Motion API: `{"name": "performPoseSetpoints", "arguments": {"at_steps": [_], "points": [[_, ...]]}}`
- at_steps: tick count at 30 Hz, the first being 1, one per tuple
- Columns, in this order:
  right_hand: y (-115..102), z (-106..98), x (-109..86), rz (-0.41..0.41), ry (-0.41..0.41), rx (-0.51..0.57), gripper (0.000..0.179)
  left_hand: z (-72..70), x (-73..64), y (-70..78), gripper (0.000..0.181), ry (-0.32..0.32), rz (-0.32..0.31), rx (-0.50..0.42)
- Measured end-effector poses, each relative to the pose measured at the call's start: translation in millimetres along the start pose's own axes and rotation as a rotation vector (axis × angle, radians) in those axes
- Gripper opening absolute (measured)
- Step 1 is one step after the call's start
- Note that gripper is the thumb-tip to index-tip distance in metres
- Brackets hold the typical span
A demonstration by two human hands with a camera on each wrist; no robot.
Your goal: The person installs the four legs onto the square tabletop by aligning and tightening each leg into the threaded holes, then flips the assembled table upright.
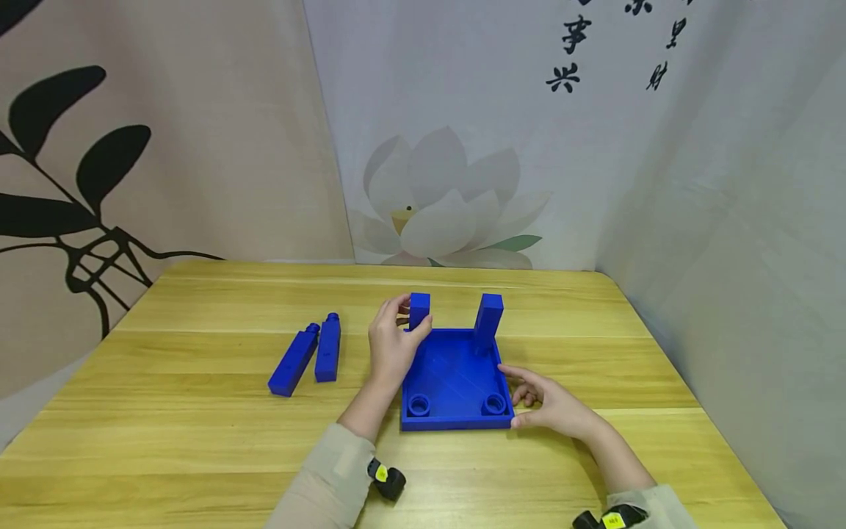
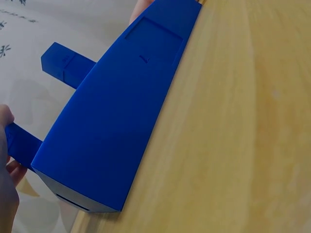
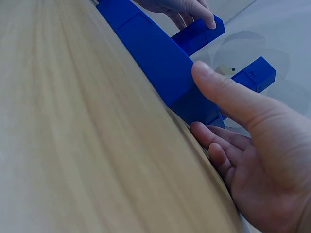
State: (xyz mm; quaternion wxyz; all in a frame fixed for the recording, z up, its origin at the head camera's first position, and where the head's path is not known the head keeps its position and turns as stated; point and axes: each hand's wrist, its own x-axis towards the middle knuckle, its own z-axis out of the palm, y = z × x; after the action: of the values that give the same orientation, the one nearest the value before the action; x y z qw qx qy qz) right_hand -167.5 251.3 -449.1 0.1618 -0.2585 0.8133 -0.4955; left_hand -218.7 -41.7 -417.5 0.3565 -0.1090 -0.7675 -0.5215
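A blue square tray (image 1: 449, 378) with a low rim lies on the table. Its two near corners have round sockets (image 1: 419, 405). At the far left corner my left hand (image 1: 391, 342) grips a blue square post (image 1: 419, 308) between thumb and fingers. The post stands upright there, its lower end hidden by the hand. Another blue post (image 1: 487, 319) stands upright in the far right corner. My right hand (image 1: 551, 404) rests against the tray's right side, index finger at the rim and thumb by the near right corner, the other fingers loosely bent.
Two more blue posts, a left one (image 1: 294, 360) and a right one (image 1: 327, 349), lie on the wooden table (image 1: 165, 441) left of the tray, knobbed ends pointing away. A printed cloth backdrop (image 1: 463, 110) hangs behind the table's far edge.
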Motion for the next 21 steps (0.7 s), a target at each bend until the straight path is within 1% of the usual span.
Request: {"name": "performPoseSetpoints", "arguments": {"at_steps": [5, 12, 17, 21], "points": [[-0.5, 0.0, 0.2, -0.004, -0.003, -0.003, 0.084, 0.1, 1.1, 0.4, 0.043, 0.000, 0.017, 0.014], [0.1, -0.5, 0.4, -0.009, -0.006, 0.000, 0.083, -0.6, 2.1, 1.9, 0.043, -0.015, 0.013, 0.024], [0.2, -0.5, -0.1, -0.009, -0.006, 0.004, 0.083, -0.9, 1.6, 1.8, 0.044, -0.015, -0.008, -0.002], [-0.6, -0.2, -0.5, 0.004, -0.004, 0.010, 0.083, -1.6, 0.1, 0.2, 0.045, -0.022, -0.024, -0.043]]}}
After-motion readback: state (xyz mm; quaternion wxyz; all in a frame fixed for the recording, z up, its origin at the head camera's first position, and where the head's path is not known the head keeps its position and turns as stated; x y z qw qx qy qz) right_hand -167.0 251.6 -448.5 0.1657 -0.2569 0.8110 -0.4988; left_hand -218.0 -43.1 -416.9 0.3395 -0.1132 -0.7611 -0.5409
